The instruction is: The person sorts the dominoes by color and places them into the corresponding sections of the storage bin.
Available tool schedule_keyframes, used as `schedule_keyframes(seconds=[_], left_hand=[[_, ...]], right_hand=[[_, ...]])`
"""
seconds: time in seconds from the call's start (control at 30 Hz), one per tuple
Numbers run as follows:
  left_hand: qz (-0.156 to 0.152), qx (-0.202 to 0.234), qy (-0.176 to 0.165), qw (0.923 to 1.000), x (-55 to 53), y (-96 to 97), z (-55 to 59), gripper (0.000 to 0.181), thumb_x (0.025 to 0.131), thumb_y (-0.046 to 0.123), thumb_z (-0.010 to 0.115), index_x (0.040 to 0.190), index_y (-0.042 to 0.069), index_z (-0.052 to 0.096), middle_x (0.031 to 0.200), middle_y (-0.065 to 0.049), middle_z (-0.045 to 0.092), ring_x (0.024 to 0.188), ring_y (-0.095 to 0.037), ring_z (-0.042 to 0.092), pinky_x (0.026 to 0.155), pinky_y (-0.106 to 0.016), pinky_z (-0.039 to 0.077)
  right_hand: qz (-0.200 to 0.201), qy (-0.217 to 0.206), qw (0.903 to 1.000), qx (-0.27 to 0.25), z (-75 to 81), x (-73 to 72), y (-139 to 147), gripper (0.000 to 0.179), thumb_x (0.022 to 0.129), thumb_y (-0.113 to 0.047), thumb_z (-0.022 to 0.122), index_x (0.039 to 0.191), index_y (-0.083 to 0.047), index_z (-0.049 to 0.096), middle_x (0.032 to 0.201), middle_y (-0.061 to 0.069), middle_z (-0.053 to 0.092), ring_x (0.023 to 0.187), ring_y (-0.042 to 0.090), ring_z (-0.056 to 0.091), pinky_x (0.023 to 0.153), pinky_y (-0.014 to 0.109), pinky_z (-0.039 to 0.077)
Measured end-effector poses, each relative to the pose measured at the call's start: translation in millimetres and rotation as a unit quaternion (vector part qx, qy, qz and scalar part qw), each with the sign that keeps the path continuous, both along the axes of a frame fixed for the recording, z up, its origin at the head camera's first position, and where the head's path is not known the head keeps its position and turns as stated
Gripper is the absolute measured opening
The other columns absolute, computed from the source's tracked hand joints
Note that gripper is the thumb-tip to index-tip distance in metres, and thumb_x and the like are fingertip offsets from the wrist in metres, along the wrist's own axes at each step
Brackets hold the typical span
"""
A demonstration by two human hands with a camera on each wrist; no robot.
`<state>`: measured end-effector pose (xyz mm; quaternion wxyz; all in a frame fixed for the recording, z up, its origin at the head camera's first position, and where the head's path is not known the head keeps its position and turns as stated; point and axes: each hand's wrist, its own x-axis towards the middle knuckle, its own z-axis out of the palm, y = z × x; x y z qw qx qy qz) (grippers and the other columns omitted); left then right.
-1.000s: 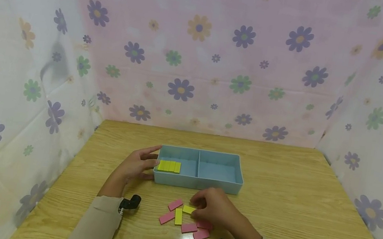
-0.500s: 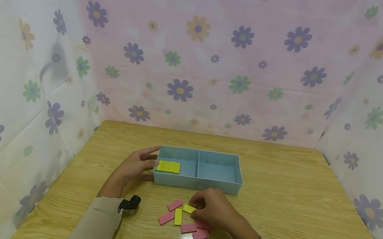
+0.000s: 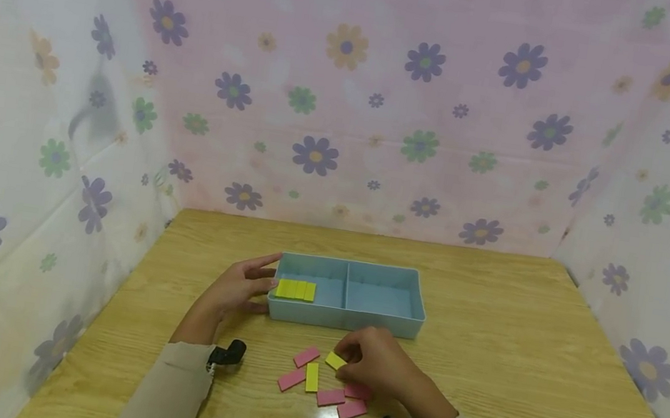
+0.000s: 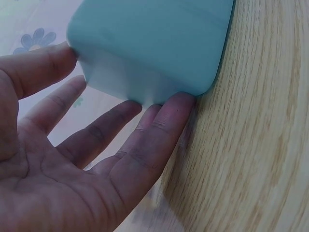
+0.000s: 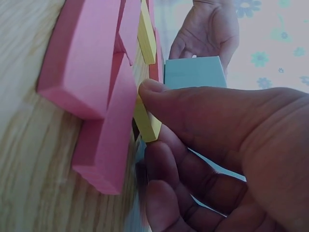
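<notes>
My left hand (image 3: 236, 288) rests spread against the left end of a light blue two-compartment box (image 3: 383, 324). The left wrist view shows its fairly straight fingers touching the box's end wall (image 4: 154, 43). In front of the box, my right hand (image 3: 380, 362) pinches a yellow domino-like block (image 3: 335, 361) between thumb and fingers. That block tilts close above the table in the right wrist view, with its far end hidden by the thumb (image 5: 154, 92). Beside it lie another yellow block (image 3: 312, 377) and several pink blocks (image 3: 331, 398), one partly under the right hand.
Several yellow blocks (image 3: 295, 290) stand in a row in the box's left compartment; no blocks show in the right compartment (image 3: 383, 299). The box sits on a wood-grain table (image 3: 491, 297), with flower-print cloth (image 3: 352, 96) behind and at both sides.
The pinched yellow block has turned and shifted slightly right and away from the upright-lying yellow block. The left hand and the box have stayed in place.
</notes>
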<state>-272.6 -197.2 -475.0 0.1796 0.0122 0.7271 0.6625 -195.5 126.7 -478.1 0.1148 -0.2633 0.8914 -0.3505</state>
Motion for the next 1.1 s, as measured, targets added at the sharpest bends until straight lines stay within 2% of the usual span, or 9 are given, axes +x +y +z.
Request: schedule_keyframes(seconds=[0.23,0.7,1.1], left_hand=[[-0.004,0.000,0.004,1.0000,-0.1,-0.9,-0.3,0.062,0.102,0.018,0.067,0.157,0.036,0.045,0.161,-0.016,0.042,0.138,-0.039,0.054,0.090,-0.053,0.061],[-0.006,0.000,0.004,1.0000,2.3,-1.7,0.0,0.063,0.102,0.019,0.068,0.158,0.036,0.044,0.161,-0.014,0.042,0.138,-0.038,0.054,0.092,-0.053,0.060],[0.000,0.004,0.005,1.0000,3.2,-0.4,0.4,0.060,0.104,0.015,0.065,0.157,0.035,0.045,0.161,-0.016,0.043,0.137,-0.038,0.055,0.089,-0.053,0.061]], right_hand=[[-0.009,0.006,0.9999,0.009,1.6,-0.2,-1.0,0.028,0.082,-0.018,0.088,0.108,-0.012,0.080,0.087,-0.009,0.070,0.079,0.005,0.060,0.071,0.024,0.053],[-0.014,-0.004,0.9999,0.000,4.3,1.8,-2.5,0.021,0.083,-0.016,0.088,0.103,-0.011,0.081,0.087,-0.008,0.071,0.079,0.004,0.063,0.071,0.025,0.055],[-0.021,-0.009,0.9997,0.000,6.0,0.6,-1.2,0.018,0.085,-0.015,0.085,0.102,-0.012,0.082,0.087,-0.009,0.071,0.077,0.006,0.060,0.066,0.025,0.052]])
